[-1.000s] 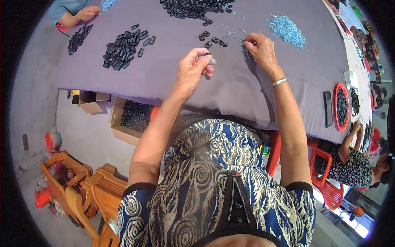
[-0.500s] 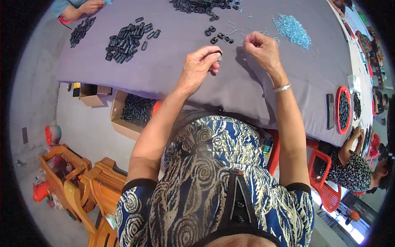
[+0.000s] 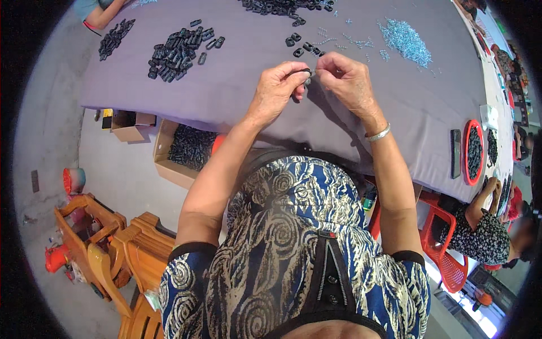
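Above the cloth-covered table (image 3: 237,68), my left hand (image 3: 274,93) pinches a small black plastic part (image 3: 307,72) between thumb and fingers. My right hand (image 3: 349,85), with a silvery bracelet on its wrist, is closed in a pinch right beside that part. Whatever sits between its fingertips is too small to make out. Just beyond the hands lie several loose black parts (image 3: 298,52) and scattered tiny spring-like pieces (image 3: 361,43). Farther right is a heap of small shiny bluish metal pieces (image 3: 405,42).
Black pieces form piles at the left (image 3: 175,53), far left (image 3: 116,39) and far middle (image 3: 282,5). A red basket (image 3: 473,151) of black pieces stands right, by a dark flat object (image 3: 455,153). Below the table edge is a cardboard box (image 3: 175,169). Other people sit around.
My right hand has moved left and slightly down, from near the scattered metal pieces to the black part. My left hand keeps hold of that part, nearly in place.
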Motion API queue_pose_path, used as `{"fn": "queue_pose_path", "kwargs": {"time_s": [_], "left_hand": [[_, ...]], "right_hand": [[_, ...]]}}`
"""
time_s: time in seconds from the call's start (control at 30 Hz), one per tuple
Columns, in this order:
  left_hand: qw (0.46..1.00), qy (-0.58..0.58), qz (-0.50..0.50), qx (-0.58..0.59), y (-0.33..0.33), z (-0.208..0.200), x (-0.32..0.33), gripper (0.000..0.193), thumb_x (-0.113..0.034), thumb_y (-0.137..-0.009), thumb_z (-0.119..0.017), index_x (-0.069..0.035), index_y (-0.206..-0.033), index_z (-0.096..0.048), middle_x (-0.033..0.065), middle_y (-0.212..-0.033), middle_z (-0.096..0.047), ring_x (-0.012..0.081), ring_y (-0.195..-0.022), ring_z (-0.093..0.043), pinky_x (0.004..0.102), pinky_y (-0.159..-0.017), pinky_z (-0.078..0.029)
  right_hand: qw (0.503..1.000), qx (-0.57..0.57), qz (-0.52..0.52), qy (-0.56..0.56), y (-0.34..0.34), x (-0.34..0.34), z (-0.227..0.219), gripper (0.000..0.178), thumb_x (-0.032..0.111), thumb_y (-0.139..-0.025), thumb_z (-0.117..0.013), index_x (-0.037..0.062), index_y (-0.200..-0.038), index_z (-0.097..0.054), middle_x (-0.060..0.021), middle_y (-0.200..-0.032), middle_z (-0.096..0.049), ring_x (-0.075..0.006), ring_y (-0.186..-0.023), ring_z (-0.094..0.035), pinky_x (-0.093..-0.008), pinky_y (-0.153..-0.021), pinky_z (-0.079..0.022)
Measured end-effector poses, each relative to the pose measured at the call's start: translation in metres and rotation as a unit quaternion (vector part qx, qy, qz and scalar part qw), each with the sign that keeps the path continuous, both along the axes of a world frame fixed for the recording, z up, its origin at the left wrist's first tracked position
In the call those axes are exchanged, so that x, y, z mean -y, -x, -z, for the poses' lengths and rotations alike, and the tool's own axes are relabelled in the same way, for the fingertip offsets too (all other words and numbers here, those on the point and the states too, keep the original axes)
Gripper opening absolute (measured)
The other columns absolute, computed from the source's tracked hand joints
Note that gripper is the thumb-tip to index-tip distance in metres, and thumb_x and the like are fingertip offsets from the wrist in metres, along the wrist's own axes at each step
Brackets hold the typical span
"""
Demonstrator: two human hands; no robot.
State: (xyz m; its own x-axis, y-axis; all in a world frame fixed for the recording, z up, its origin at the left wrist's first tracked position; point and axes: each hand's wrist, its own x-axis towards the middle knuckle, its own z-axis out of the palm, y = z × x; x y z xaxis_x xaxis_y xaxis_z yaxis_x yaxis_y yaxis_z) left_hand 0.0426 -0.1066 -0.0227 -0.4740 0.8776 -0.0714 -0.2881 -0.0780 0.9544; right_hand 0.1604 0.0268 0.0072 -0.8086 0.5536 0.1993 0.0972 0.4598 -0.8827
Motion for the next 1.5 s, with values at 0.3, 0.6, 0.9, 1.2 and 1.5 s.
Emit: {"fn": "queue_pose_path", "kwargs": {"time_s": [0.3, 0.6, 0.9, 1.2, 1.5], "left_hand": [[1.000, 0.010, 0.002, -0.013, 0.001, 0.003, 0.000, 0.023, -0.015, -0.088, -0.061, 0.001, -0.105, -0.062, 0.0007, -0.069, -0.058, 0.0071, -0.060, -0.054, 0.0222, -0.054, -0.047], [0.999, -0.016, -0.033, 0.009, 0.003, 0.004, 0.000, 0.019, -0.012, -0.089, -0.060, 0.001, -0.103, -0.063, 0.0012, -0.069, -0.058, 0.0073, -0.059, -0.054, 0.0214, -0.053, -0.047], [0.996, -0.026, -0.087, 0.016, 0.000, 0.000, -0.001, 0.017, -0.011, -0.089, -0.060, 0.001, -0.102, -0.063, 0.0012, -0.069, -0.058, 0.0078, -0.057, -0.054, 0.0216, -0.052, -0.047], [0.998, -0.016, -0.032, 0.042, 0.006, 0.002, 0.001, 0.020, -0.012, -0.091, -0.058, 0.002, -0.105, -0.060, 0.0031, -0.071, -0.058, 0.0097, -0.060, -0.055, 0.0233, -0.055, -0.047], [0.999, -0.018, -0.019, 0.024, 0.005, 0.005, 0.000, 0.020, -0.012, -0.091, -0.058, 0.002, -0.106, -0.060, 0.0033, -0.070, -0.058, 0.0108, -0.061, -0.055, 0.0241, -0.055, -0.047]], "right_hand": [[0.975, -0.026, -0.061, -0.213, -0.001, 0.008, -0.014, 0.011, 0.002, -0.079, -0.059, 0.0029, -0.089, -0.061, -0.0073, -0.078, -0.060, -0.0169, -0.066, -0.059, -0.0279, -0.060, -0.047], [0.987, -0.070, 0.088, -0.116, 0.002, 0.061, 0.004, 0.023, -0.003, -0.080, -0.053, 0.0001, -0.102, -0.059, -0.0144, -0.087, -0.057, -0.0279, -0.073, -0.062, -0.0369, -0.066, -0.052], [0.990, -0.071, 0.045, 0.109, 0.002, 0.073, 0.013, 0.042, 0.002, -0.084, -0.058, 0.0031, -0.124, -0.050, -0.0071, -0.103, -0.050, -0.0126, -0.084, -0.056, -0.0272, -0.079, -0.050], [0.993, 0.006, 0.114, -0.034, 0.003, -0.020, 0.007, 0.020, 0.011, -0.082, -0.061, 0.0043, -0.101, -0.064, -0.0096, -0.089, -0.064, -0.0172, -0.075, -0.063, -0.0318, -0.066, -0.051], [0.960, 0.075, 0.066, -0.263, 0.021, -0.035, 0.017, 0.015, 0.015, -0.080, -0.061, 0.0064, -0.091, -0.066, -0.0096, -0.083, -0.061, -0.0313, -0.078, -0.061, -0.0391, -0.070, -0.049]]}}
